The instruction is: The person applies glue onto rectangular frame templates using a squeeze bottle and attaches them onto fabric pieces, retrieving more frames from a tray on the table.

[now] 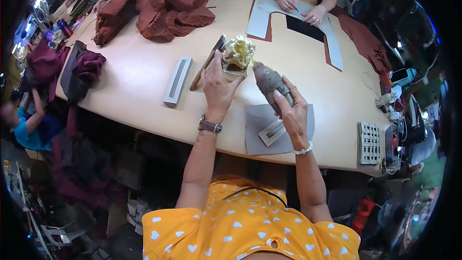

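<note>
My left hand [219,86] is closed around a container crusted with yellowish-white residue [238,50], its dark opening facing me. A long brown strip [204,70] runs beside that hand; whether the fingers touch it I cannot tell. In my right hand [293,110] is a dark, grimy bottle [269,82], tilted with its narrow tip toward the container. Below the right hand, a grey sheet [252,137] lies on the table with a pale slotted frame [272,133] on top. Another slotted frame [178,81] rests left of my left hand.
Reddish-brown leather [168,9] is heaped at the table's far left. Across the table [332,115], a person's hands [313,15] hold a blue pen over a white pattern piece [262,12]. A slotted rack [369,143] stands at the right edge. Maroon material [89,62] hangs at the left.
</note>
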{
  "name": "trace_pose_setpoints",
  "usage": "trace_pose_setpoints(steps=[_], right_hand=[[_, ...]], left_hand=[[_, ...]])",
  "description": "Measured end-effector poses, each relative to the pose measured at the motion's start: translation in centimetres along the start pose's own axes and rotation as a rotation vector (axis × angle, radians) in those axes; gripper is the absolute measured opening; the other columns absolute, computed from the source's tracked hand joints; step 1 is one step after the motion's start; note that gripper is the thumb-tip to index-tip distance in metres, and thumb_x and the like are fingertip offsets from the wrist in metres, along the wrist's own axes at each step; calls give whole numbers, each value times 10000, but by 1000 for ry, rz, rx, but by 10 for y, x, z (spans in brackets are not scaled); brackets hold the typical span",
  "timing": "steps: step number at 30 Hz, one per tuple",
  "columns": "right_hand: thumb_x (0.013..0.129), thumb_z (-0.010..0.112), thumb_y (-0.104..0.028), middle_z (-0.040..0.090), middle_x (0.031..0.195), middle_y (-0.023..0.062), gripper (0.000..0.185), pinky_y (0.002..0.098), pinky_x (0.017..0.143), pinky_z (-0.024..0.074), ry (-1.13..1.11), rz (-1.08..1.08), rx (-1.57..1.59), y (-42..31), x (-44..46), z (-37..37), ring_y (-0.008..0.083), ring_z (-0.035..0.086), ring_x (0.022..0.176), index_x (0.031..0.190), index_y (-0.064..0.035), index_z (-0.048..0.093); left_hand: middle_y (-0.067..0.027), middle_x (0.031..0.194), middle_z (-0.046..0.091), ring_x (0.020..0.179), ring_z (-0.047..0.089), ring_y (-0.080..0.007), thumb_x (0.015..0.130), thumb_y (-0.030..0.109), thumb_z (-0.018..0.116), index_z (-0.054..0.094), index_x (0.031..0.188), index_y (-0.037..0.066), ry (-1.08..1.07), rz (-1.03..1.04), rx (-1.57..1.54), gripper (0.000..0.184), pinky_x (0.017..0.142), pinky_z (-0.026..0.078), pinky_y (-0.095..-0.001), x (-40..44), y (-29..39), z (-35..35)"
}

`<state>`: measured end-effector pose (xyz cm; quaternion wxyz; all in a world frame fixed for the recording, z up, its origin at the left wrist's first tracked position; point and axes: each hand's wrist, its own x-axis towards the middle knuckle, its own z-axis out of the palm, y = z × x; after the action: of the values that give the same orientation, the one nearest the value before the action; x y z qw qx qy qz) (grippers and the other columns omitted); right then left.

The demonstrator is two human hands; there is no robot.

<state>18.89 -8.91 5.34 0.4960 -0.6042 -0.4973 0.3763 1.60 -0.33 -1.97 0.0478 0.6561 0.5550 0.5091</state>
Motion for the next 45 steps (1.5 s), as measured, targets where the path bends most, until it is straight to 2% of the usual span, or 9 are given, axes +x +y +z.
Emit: trace_pose_setpoints(steps=[4, 7, 10, 17, 20, 26, 30, 39, 45], right_hand=[[806, 660, -154, 631, 1018, 174, 512, 309, 620, 510, 147, -519, -365, 12, 15, 10, 225, 650, 785, 1289, -52, 523], [745, 661, -104, 546, 1048, 150, 591, 354, 647, 507, 209, -723, -795, 13, 5, 29, 293, 602, 730, 1312, -188, 517], [725, 622, -75, 524, 1071, 135, 619, 347, 648, 499, 258, -850, -1085, 28, -6, 39, 262, 565, 732, 1322, -197, 511], [756, 563, -57, 508, 1082, 143, 580, 376, 670, 511, 198, -863, -1103, 29, -14, 35, 279, 567, 772, 1316, -201, 523], [742, 593, -45, 519, 1074, 158, 576, 380, 679, 520, 149, -811, -1017, 34, -23, 31, 305, 590, 790, 1298, -186, 539], [735, 699, -111, 604, 1060, 163, 591, 296, 627, 519, -105, -393, -104, 10, 12, 10, 200, 632, 821, 1289, -24, 515], [785, 689, -158, 647, 852, 93, 559, 211, 450, 458, -173, 114, 316, -1, 16, 26, 114, 602, 578, 1282, 15, 501], [803, 681, -187, 640, 788, 80, 471, 199, 387, 431, 152, 105, 409, 35, 23, -39, 118, 586, 505, 1213, -2, 542], [851, 632, -122, 643, 967, 83, 452, 209, 554, 517, 134, -84, 564, 33, -2, -94, 147, 646, 671, 1273, -32, 496]], left_hand=[[-133, 1278, 518, 1187, 487, -275, 652, 314, 804, 300, 1406, 24, 15, 3, 1, 953, 980, 336, -522, -3, 0, 1], [-147, 1244, 564, 1144, 527, -299, 620, 282, 831, 303, 1400, -12, 73, 40, 29, 987, 979, 356, -418, -2, 1, 2], [-139, 1253, 560, 1146, 527, -301, 627, 284, 828, 304, 1398, -17, 94, 62, -13, 980, 981, 359, -416, -2, -1, 4], [-126, 1259, 558, 1149, 531, -305, 622, 241, 833, 298, 1397, -27, 99, 50, -31, 979, 973, 388, -410, -2, 0, 4], [-134, 1260, 555, 1158, 526, -312, 613, 226, 838, 288, 1401, -28, 100, 67, -49, 993, 971, 400, -400, -3, 0, 4], [-156, 1283, 531, 1201, 486, -301, 650, 256, 806, 205, 1432, -32, 58, 77, -120, 1027, 1002, 343, -401, -3, -10, 8], [-158, 1280, 537, 1178, 507, -302, 658, 286, 810, 207, 1420, -58, 72, 92, -49, 1031, 989, 363, -409, -5, -9, 4], [-145, 1271, 544, 1146, 515, -305, 639, 238, 828, 342, 1359, -58, 80, 77, 26, 918, 990, 354, -421, -4, -2, 0], [-180, 1328, 485, 1182, 483, -341, 629, 193, 836, 224, 1406, -61, 51, 86, -2, 1021, 1012, 360, -403, -5, -1, 0]])
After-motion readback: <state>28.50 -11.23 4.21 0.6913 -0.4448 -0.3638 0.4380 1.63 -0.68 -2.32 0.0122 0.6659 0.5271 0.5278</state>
